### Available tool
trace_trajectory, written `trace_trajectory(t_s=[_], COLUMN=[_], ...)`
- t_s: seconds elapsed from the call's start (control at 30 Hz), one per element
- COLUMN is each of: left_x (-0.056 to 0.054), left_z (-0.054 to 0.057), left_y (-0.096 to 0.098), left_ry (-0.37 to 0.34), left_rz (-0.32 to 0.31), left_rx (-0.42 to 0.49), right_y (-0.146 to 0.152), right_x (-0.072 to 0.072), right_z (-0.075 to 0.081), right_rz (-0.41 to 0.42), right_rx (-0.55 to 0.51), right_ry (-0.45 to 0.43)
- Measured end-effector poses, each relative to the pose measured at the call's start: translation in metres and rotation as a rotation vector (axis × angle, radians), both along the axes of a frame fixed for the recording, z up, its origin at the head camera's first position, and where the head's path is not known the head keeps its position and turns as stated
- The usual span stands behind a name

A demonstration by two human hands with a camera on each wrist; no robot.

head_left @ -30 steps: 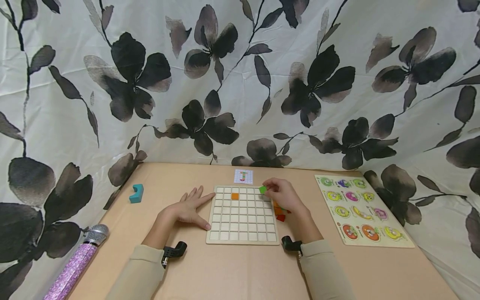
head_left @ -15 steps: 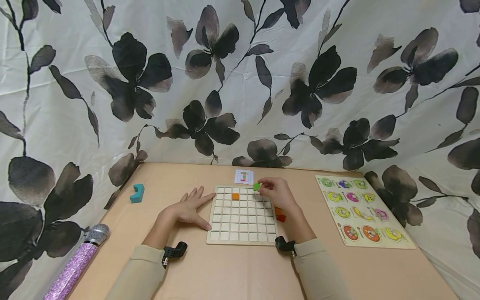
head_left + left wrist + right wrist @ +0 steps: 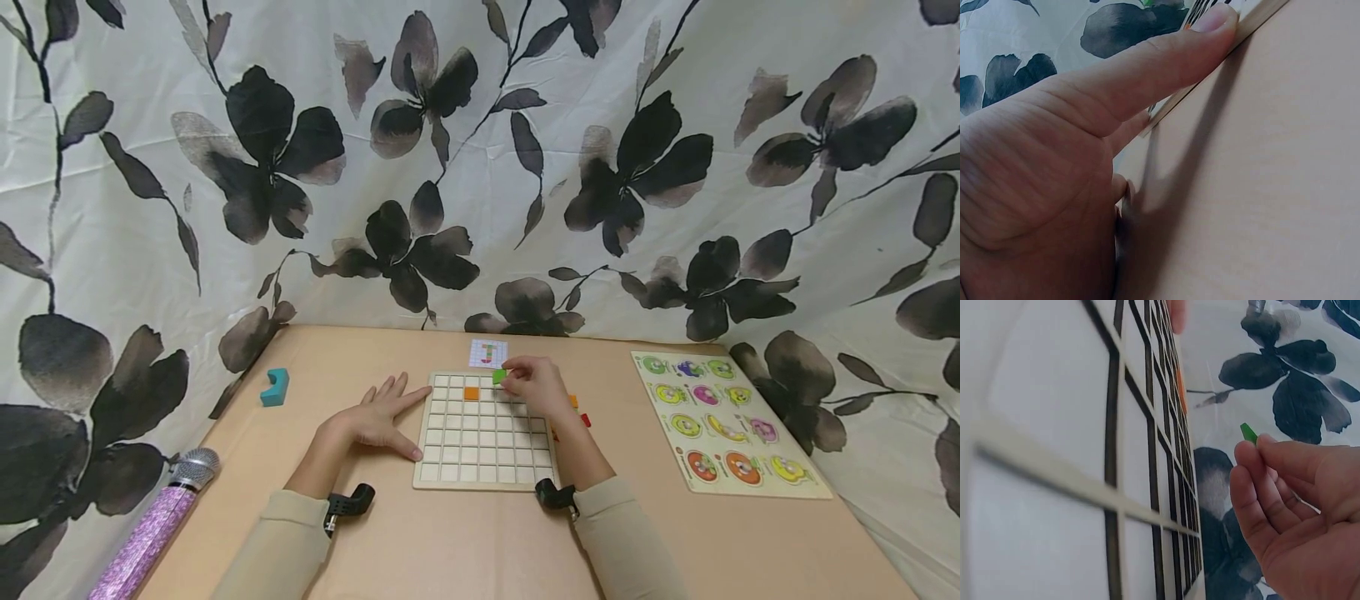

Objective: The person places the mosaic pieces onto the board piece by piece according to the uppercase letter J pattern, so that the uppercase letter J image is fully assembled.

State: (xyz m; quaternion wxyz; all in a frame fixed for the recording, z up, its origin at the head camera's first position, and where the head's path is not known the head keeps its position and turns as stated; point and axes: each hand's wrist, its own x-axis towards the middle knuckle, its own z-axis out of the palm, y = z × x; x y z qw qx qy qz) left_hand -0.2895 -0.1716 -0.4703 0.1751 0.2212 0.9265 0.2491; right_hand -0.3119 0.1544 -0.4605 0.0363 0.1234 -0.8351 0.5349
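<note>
A cream board (image 3: 483,461) with a grid of square cells lies flat on the table, and one orange tile (image 3: 471,393) sits in its upper part. My left hand (image 3: 372,422) is spread beside the board, with thumb and index fingertip touching its left edge; the thumb (image 3: 1166,69) rests on that edge in the left wrist view. Between thumb and index finger my right hand (image 3: 538,387) pinches a green square tile (image 3: 498,377) over the board's top rows. The right wrist view shows this green tile (image 3: 1248,433) held above the board's surface.
Behind the board lies a small grid card (image 3: 488,353) with a coloured figure. Loose red tiles (image 3: 585,420) and orange ones are partly hidden by the right forearm. A fruit-picture board (image 3: 731,421) lies right; a teal block (image 3: 274,387) and a glittery microphone (image 3: 153,525) are left.
My right hand has moved left across the top of the board with the green tile. More of the loose tiles shows to its right. The left hand has stayed in place.
</note>
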Motion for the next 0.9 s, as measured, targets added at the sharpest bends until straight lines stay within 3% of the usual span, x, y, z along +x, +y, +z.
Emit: trace_trajectory(t_s=[0.27,0.53,0.9], left_x=[0.0,-0.001,-0.001], left_z=[-0.001,-0.002,-0.003], left_y=[0.0,0.0,0.0], left_ry=[0.002,0.006,0.005], left_rz=[0.0,-0.007,0.004], left_rx=[0.005,0.002,-0.002], right_y=[-0.009,-0.014,-0.012], right_x=[0.004,-0.001,-0.005], right_z=[0.001,-0.019,-0.034], right_rz=[0.015,0.005,0.003], right_rx=[-0.107,-0.167,-0.057], right_ry=[-0.083,-0.165,-0.044])
